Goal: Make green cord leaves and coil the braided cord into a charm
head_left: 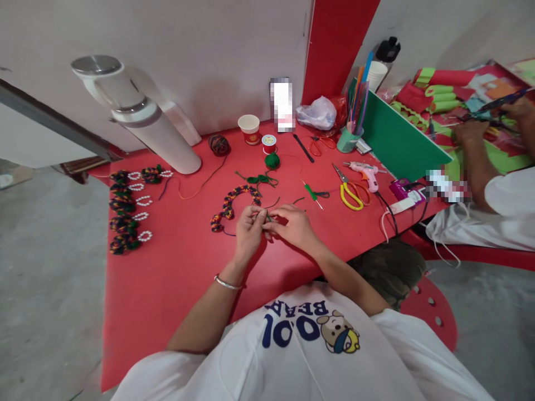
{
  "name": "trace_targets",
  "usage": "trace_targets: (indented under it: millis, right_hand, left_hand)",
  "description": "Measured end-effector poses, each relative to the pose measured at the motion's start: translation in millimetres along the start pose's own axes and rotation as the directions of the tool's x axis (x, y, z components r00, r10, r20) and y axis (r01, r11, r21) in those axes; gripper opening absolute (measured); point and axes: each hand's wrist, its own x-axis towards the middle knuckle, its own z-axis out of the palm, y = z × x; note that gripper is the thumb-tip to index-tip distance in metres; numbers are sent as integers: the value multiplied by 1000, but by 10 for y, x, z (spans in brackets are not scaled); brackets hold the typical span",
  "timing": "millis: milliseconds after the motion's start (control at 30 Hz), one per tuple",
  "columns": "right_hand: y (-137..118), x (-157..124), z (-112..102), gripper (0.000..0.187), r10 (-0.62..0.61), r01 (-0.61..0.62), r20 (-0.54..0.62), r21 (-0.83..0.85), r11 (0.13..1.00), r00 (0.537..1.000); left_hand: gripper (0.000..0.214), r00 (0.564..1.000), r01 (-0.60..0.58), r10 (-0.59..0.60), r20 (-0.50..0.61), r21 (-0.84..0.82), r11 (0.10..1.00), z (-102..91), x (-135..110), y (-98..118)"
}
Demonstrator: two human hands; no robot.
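Note:
Close together over the red table (175, 289), my left hand (249, 233) and my right hand (296, 227) pinch a small piece of green yarn (268, 218) between their fingertips. Most of it is hidden by the fingers. Just beyond my left hand lies a curled multicoloured crocheted strip (229, 204), its thin yarn tail running toward the hand. Behind that are green crocheted pieces with loose ends (258, 179) and a green yarn ball (272, 161). A crochet hook with a green handle (311, 192) rests to the right of my hands.
Finished-looking yarn pieces with white bead loops (122, 224) line the left edge. Behind stand a tall tumbler (156, 128), paper cup (249, 131), dark yarn ball (219, 145) and phone (282, 106). Yellow-handled scissors (351, 196) and a pink glue gun (366, 174) lie right, near a co-worker's arm (474, 150).

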Motion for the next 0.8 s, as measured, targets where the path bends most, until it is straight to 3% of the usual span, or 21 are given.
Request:
trace_targets:
  millis: [133, 300, 367, 433, 533, 600, 667, 800]
  right_hand:
    - [61, 22, 33, 9, 53, -52, 3, 224, 973, 999]
    - [110, 33, 20, 24, 340, -309, 46, 542, 781, 939]
    - [105, 26, -9, 26, 363, -345, 77, 538, 769, 929]
    - [88, 13, -45, 26, 313, -307, 65, 454, 836, 948]
    - [54, -4, -89, 34, 193, -180, -30, 250, 952, 981]
    - [34, 4, -102, 45, 198, -172, -84, 248, 953, 977]
    - [20, 35, -105, 54, 288, -238, -59, 420, 876, 956]
    - [4, 126, -112, 60, 389, -391, 193, 749, 534, 901]
  left_hand:
    - [43, 998, 44, -44, 34, 0, 999, -13, 1, -29]
    - [32, 996, -46, 53, -71, 93, 995, -22, 5, -25]
    - [28, 988, -89, 104, -116, 133, 987, -28, 8, -9]
    - [29, 991, -89, 99, -95, 100, 991, -33, 13, 3]
    - [37, 999, -52, 52, -13, -24, 998, -37, 23, -3]
    - [41, 999, -35, 37, 20, -62, 997, -34, 26, -20]
    - [41, 999, -21, 24, 45, -68, 997, -23, 22, -39]
    - [46, 994, 42, -32, 101, -92, 995, 23, 1, -60]
